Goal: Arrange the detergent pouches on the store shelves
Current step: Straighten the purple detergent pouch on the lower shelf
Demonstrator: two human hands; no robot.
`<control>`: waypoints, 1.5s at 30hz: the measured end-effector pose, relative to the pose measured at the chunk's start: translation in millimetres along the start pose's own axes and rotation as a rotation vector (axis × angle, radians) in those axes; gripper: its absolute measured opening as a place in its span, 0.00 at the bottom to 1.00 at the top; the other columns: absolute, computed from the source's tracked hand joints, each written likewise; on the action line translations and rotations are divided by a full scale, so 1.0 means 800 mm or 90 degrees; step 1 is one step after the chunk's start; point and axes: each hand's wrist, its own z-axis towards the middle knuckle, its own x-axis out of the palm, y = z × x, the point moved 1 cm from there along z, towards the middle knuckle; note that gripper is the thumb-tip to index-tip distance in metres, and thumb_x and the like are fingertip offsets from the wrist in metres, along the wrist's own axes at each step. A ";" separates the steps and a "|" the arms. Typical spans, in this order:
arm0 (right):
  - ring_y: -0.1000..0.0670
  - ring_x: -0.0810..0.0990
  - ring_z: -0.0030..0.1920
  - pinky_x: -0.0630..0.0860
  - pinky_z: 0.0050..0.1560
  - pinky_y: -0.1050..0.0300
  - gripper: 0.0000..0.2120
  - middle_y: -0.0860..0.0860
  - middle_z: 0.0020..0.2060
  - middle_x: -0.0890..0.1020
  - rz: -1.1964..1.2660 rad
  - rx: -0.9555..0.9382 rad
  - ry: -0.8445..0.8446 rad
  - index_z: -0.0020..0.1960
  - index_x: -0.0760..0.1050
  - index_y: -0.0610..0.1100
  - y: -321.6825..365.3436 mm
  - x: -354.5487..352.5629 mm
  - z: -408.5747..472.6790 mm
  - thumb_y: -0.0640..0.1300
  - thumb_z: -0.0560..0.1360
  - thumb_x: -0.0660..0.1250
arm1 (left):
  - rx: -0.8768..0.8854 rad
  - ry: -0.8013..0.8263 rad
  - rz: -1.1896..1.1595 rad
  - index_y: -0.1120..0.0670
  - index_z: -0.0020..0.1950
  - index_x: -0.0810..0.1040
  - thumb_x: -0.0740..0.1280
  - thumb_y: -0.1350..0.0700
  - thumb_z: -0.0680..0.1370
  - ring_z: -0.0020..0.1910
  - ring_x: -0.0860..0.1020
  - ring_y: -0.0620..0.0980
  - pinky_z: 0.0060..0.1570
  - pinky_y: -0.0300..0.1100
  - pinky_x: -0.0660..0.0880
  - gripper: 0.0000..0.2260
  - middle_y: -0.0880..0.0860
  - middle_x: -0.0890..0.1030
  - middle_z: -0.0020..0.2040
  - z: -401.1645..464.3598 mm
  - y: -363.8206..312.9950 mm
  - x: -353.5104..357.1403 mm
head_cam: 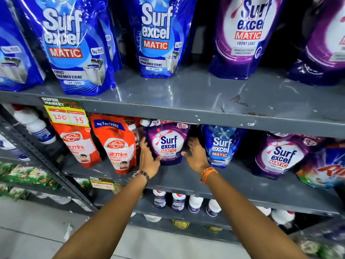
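A purple Surf Excel Matic pouch stands upright on the middle grey shelf. My left hand presses its left side, thumb under its lower corner. My right hand touches its right side with fingers spread. A blue Surf Excel pouch stands just right of it, and another purple pouch further right. On the upper shelf stand blue pouches and purple pouches.
Red Lifebuoy refill pouches stand to the left of my left hand. White bottles sit at far left. A Rin pack lies at far right. Cleaner bottles fill the shelf below. Yellow price tags hang on the shelf edge.
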 end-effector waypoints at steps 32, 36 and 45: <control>0.49 0.72 0.69 0.72 0.70 0.49 0.40 0.49 0.66 0.74 -0.024 0.060 -0.095 0.76 0.57 0.42 -0.151 -0.406 -0.081 0.27 0.70 0.72 | 0.039 0.357 0.137 0.58 0.80 0.40 0.74 0.56 0.73 0.80 0.51 0.54 0.77 0.45 0.51 0.50 0.56 0.49 0.81 -0.095 -0.142 0.407; 0.46 0.74 0.70 0.74 0.70 0.45 0.36 0.46 0.67 0.76 -0.007 0.025 -0.097 0.74 0.61 0.45 -0.154 -0.406 -0.092 0.28 0.72 0.72 | 0.083 0.324 0.109 0.56 0.80 0.47 0.75 0.62 0.71 0.77 0.61 0.52 0.74 0.44 0.60 0.46 0.55 0.61 0.78 -0.108 -0.138 0.402; 0.64 0.79 0.58 0.80 0.59 0.60 0.31 0.54 0.60 0.80 0.015 -0.006 -0.051 0.66 0.69 0.49 -0.136 -0.318 -0.124 0.24 0.71 0.69 | 0.076 0.287 0.100 0.52 0.80 0.40 0.74 0.57 0.73 0.79 0.58 0.51 0.77 0.53 0.60 0.49 0.50 0.56 0.80 -0.144 -0.082 0.293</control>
